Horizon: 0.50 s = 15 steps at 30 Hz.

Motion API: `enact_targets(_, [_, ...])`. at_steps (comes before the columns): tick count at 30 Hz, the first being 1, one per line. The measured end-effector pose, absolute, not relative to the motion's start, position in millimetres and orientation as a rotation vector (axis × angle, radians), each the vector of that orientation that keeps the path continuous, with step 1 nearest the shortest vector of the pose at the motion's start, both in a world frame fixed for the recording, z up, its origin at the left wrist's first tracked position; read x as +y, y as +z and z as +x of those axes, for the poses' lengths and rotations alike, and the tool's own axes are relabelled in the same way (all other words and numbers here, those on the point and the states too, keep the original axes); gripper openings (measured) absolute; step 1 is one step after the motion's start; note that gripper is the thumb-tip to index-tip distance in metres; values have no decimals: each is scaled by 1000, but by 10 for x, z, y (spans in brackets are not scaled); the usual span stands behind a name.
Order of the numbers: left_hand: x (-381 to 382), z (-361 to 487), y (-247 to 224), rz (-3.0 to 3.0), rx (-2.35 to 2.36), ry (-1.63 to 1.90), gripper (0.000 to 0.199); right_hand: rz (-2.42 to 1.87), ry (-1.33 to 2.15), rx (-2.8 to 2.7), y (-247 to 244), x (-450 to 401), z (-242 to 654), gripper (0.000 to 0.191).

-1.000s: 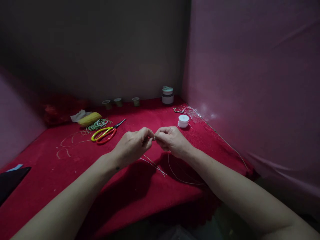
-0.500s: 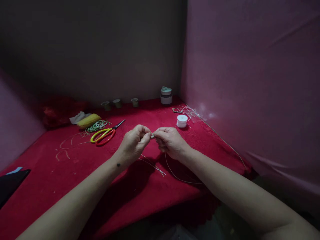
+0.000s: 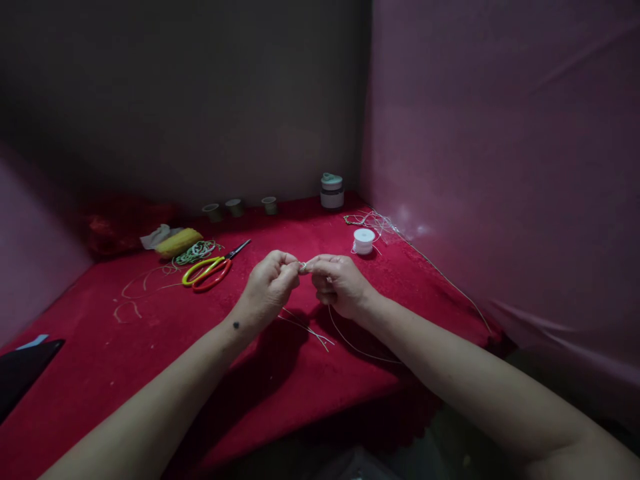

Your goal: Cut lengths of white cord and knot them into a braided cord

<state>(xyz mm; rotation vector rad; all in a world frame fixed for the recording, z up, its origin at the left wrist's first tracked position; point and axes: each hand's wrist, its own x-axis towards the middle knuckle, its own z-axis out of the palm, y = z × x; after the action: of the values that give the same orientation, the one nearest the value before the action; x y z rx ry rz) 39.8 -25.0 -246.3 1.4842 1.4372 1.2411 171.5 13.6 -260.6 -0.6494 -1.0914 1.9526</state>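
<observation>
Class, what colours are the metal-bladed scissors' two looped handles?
One yellow handle, one red handle; best in the head view.

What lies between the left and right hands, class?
In the head view, a small pale looped strand lies between the left hand and the right hand; finer detail is too small to tell.

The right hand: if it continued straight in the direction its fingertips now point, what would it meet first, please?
Most likely the left hand, just past the pale cord at the right hand's fingertips; the exact depth is unclear.
</observation>
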Motion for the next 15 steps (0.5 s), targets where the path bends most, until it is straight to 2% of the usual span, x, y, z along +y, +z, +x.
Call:
enact_targets(6, [-260, 397, -2477, 1585, 1450, 1235, 11, -677, 1759, -1170, -2585, 148, 1710, 18])
enact_targets(10, [-250, 374, -2500, 1713, 1510, 1223, 12, -653, 1597, -1275, -2583, 155, 1698, 17])
enact_targets(15, [-240, 341, -2533, 1772, 1548, 1210, 13, -688, 1552, -1367, -2604, 167, 1689, 11])
